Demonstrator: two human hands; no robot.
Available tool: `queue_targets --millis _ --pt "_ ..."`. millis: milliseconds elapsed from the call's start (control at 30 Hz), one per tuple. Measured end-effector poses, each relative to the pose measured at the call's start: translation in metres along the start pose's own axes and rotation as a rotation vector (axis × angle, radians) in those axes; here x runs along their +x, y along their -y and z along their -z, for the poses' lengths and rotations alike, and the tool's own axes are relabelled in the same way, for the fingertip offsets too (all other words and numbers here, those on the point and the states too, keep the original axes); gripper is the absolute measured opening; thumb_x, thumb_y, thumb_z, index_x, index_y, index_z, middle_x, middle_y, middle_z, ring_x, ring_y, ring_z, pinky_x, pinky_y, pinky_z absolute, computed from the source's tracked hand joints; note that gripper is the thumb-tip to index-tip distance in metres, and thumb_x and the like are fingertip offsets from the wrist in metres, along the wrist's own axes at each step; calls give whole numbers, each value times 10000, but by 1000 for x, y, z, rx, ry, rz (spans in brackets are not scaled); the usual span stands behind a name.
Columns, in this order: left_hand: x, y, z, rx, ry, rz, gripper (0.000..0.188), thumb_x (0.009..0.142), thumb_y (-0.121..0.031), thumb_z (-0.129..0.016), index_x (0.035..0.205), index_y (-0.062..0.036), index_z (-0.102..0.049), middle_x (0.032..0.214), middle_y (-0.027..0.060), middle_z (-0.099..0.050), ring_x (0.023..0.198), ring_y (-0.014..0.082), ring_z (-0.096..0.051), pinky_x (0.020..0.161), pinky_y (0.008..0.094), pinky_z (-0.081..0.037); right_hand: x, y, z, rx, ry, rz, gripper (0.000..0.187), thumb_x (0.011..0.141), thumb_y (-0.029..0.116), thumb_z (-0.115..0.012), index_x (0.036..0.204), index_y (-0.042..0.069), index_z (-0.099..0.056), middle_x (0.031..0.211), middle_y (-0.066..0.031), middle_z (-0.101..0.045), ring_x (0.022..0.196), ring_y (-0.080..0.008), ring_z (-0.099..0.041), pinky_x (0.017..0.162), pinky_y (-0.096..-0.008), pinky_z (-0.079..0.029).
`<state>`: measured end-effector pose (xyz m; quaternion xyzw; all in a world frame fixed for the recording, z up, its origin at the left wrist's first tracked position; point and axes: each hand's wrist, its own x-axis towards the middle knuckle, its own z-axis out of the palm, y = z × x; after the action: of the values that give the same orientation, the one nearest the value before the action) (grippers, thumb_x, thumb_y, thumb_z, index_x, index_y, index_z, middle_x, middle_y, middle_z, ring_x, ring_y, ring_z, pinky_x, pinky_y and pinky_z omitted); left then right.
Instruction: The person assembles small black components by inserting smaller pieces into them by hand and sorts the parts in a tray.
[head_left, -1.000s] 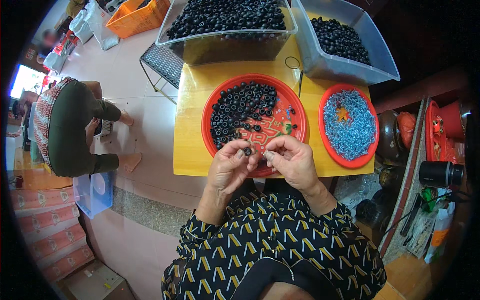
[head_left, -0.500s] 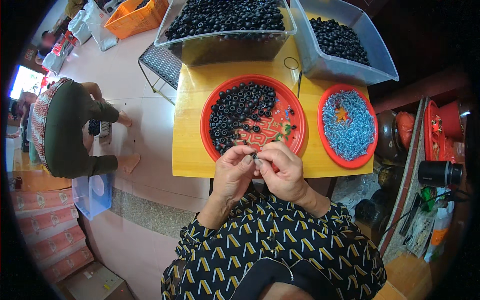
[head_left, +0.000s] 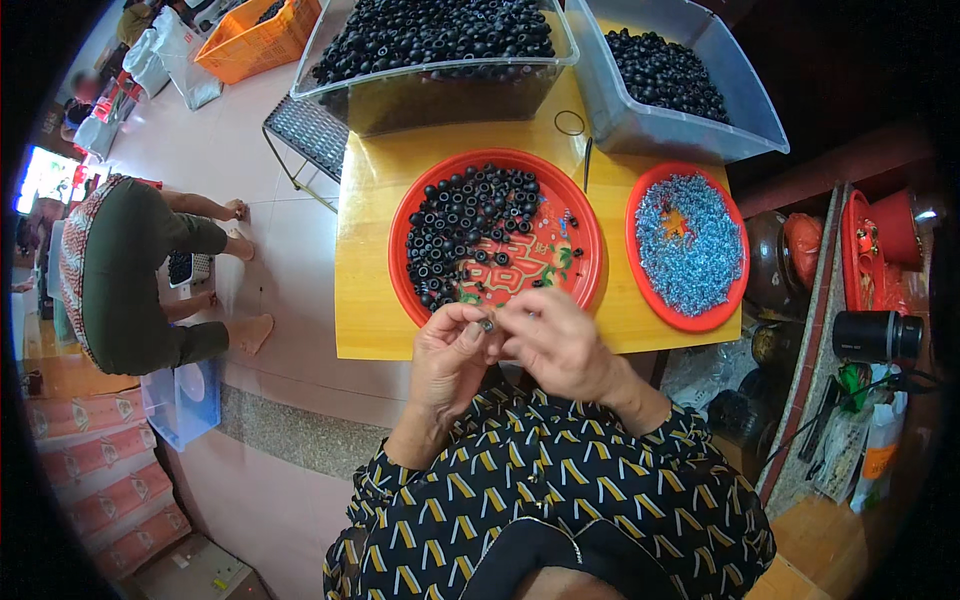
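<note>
My left hand and my right hand meet fingertip to fingertip at the near edge of a small yellow wooden table. Between them I pinch one small black ring part. Just beyond my fingers sits a red round tray with many loose black ring parts piled on its left half. To its right a second red tray holds a heap of small blue-grey pieces.
Two clear bins full of black parts stand at the table's far side. A person in green crouches on the tiled floor at left. An orange crate is far left; cluttered shelves stand at right.
My hands drew slightly nearer to me and closer together over the tray's near rim, still working the small black part. The crouching person shifted an arm a little.
</note>
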<state>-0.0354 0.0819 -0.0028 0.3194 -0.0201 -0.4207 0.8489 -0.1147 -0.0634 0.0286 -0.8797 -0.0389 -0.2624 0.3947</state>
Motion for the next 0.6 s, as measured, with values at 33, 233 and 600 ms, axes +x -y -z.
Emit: queue_targets --millis 33,233,600 --pt "0 -3 0 -72 67 10 138 821 -42 -560 956 -25 -537 898 94 -575 680 156 -524 591 258 -426 1 -6 7 -42 10 -4 292 687 2 -640 970 -29 -573 873 -151 -555 786 -282 -558 688 -342 -460" --pt "0 -15 6 -173 62 62 176 809 -4 -545 983 -27 -558 919 98 -558 743 162 -491 631 262 -403 5 -40 26 -275 74 -175 181 695 -23 -589 875 -2 -594 801 -125 -555 738 -272 -546 656 -337 -450" --pt "1 -19 2 -129 82 71 205 801 -5 -560 1005 -15 -546 858 97 -558 763 166 -534 641 251 -434 6 -46 2 -432 287 -147 139 668 -22 -576 800 8 -547 785 -137 -508 770 -308 -493 713 -368 -426"
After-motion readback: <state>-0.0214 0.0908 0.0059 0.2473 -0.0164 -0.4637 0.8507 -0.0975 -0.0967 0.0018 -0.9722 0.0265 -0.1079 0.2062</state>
